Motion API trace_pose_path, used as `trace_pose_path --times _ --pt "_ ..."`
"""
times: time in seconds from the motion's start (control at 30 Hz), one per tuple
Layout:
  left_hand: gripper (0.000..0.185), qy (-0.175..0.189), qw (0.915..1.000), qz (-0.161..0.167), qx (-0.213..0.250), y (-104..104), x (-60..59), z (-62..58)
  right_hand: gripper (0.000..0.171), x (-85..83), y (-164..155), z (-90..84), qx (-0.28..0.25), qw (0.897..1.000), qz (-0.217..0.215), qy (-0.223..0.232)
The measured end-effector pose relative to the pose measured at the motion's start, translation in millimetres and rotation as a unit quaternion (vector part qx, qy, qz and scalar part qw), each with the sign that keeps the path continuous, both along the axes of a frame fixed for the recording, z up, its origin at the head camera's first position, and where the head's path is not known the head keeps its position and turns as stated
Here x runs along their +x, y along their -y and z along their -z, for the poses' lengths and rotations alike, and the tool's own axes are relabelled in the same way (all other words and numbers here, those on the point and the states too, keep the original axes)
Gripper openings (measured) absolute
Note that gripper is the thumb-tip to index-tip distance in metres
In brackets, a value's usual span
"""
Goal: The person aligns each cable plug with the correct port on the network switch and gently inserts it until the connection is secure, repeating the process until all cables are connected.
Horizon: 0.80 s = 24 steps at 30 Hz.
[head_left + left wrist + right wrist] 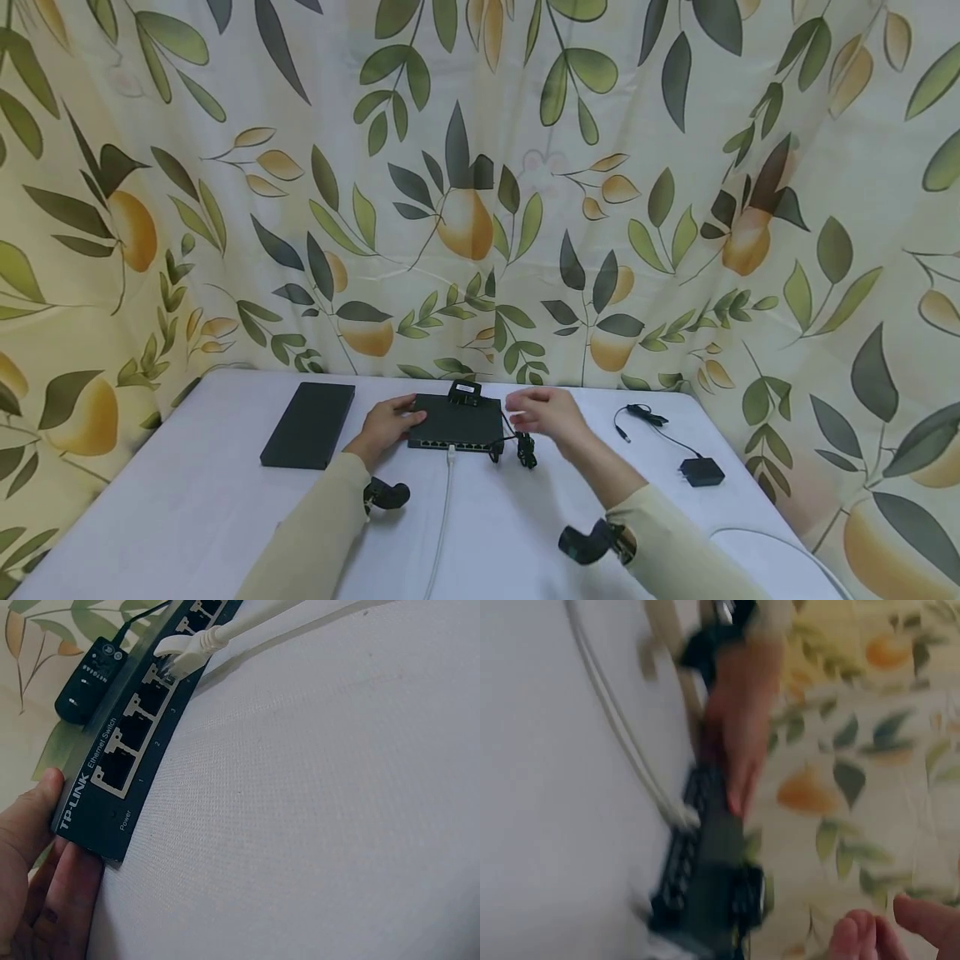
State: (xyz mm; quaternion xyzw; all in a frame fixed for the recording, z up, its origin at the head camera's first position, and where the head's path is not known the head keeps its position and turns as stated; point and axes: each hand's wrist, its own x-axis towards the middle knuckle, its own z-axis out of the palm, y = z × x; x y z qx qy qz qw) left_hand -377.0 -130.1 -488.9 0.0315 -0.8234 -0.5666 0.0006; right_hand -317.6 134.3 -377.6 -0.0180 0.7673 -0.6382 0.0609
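A black TP-LINK Ethernet switch (457, 425) lies on the white-covered table, its row of ports facing me. My left hand (386, 427) grips its left end, thumb on the top edge and fingers below, as the left wrist view shows. A white network cable (196, 654) is plugged into one of the ports. On the back of the switch's top sits a black power adapter (465, 392); its bundled cord (527, 450) lies by the right end. My right hand (550, 412) hovers beside that end, fingers loosely bent, nothing between fingers and thumb (922, 919).
To the left lies a flat black rectangular box (309, 425). A second black power adapter (702, 472) with a bundled cord (647, 414) rests at the right. Another white cable (780, 540) curves over the right front edge. A fruit-patterned curtain (480, 250) encloses the table.
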Motion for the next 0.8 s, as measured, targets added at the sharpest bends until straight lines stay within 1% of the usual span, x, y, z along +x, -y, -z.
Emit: trace_pose_path --times 0.07,0.17,0.23,0.3,0.37,0.5,0.67,0.73,0.8 --pt "0.053 -0.006 1.0 0.001 -0.004 0.9 0.9 -0.7 0.028 -21.6 -9.7 -1.1 -0.002 1.0 0.005 0.011" --pt "0.053 -0.01 0.9999 0.003 -0.004 1.7 1.2 -0.8 0.034 -49.2 -19.5 7.8 -0.003 0.999 -0.007 0.046" --pt "0.054 -0.006 1.0 0.005 -0.001 2.0 0.6 -0.7 0.037 -63.2 -22.9 17.7 0.0 0.997 -0.018 0.071" --pt "0.054 -0.004 1.0 0.002 -0.003 2.4 -1.1 -0.1 0.039 -73.1 -23.8 27.9 -0.001 0.995 -0.028 0.092" --pt "0.055 -0.007 0.9999 0.002 -0.012 1.8 -3.3 0.1 0.039 -79.7 -24.6 37.4 -0.004 0.993 -0.025 0.114" --pt "0.055 -0.008 0.9999 -0.002 -0.011 0.7 -6.5 0.0 0.039 -86.7 -24.5 52.8 0.009 0.99 -0.025 0.137" --pt "0.056 -0.005 1.0 -0.004 -0.003 0.7 -6.7 1.5 0.042 -88.9 -22.6 66.6 0.043 0.989 -0.04 0.133" --pt "0.055 -0.006 0.9999 -0.004 -0.007 1.0 -5.8 2.5 0.041 -88.9 -20.7 71.3 0.051 0.989 -0.041 0.131" --pt "0.055 -0.007 0.9999 -0.001 -0.012 1.0 -4.5 3.4 0.041 -88.6 -18.4 76.0 0.048 0.989 -0.041 0.131"
